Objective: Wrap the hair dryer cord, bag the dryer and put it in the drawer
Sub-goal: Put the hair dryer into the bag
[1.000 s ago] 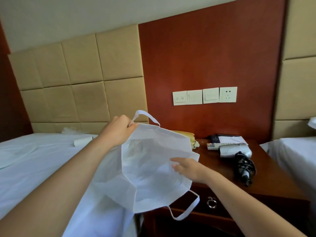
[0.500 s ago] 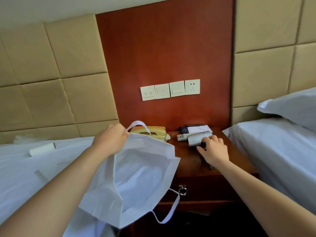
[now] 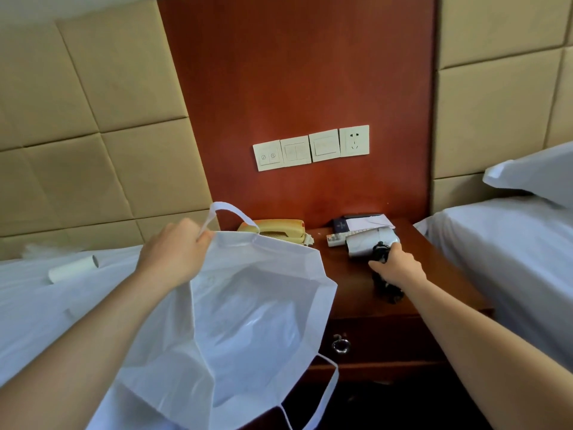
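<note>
hair dryer (image 3: 369,243) lies on the nightstand (image 3: 440,274), its white barrel toward the wall and just beside the remote (image 3: 336,240), its handle running back toward the person with the black cord (image 3: 387,288) wound round it. the right hand (image 3: 398,270) is on that handle, fingers curled round the wrapped part, so the barrel sticks out beyond the knuckles, away from the body; whether it is lifted off the wood i cannot tell. the bag (image 3: 248,321) hangs to the left, apart from the dryer, over the near left corner of the nightstand. the left hand (image 3: 173,254) pinches the bag's rim by one strap, and the mouth gapes upward and toward the right, its far lip sagging. by the look of it the wrapping is done and bagging is the step in hand: the dryer would have to travel left and go down through that opening, long axis turned to suit the slack mouth. the drawer (image 3: 372,342) sits shut below the top, partly behind the bag. the telephone (image 3: 276,231) stands behind the raised strap
</note>
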Demonstrator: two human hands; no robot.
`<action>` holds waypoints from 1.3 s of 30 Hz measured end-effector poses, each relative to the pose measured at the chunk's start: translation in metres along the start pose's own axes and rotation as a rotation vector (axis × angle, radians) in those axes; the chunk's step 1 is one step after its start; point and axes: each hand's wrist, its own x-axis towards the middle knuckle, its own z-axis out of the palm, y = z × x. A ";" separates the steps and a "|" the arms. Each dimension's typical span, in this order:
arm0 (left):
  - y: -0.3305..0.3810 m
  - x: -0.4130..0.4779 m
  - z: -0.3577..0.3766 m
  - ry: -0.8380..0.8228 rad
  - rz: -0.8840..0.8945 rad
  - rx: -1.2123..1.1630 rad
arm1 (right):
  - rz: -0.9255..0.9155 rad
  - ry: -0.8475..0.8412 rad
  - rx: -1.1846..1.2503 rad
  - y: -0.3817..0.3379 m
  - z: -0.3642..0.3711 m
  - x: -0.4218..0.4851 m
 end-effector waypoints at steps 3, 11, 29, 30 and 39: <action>-0.001 0.001 0.005 -0.020 0.000 -0.009 | 0.035 0.019 0.001 -0.004 0.002 0.002; -0.003 0.000 0.006 -0.064 0.007 -0.043 | -0.012 0.101 0.119 0.003 0.006 -0.002; 0.006 -0.008 -0.012 -0.144 -0.019 -0.201 | 0.036 -0.033 -0.001 -0.016 -0.013 -0.030; 0.007 -0.006 -0.012 -0.139 -0.019 -0.203 | 0.026 -0.027 0.007 -0.017 -0.010 -0.030; 0.006 -0.007 0.007 -0.100 -0.014 -0.115 | -0.045 -0.036 0.301 0.006 0.007 -0.018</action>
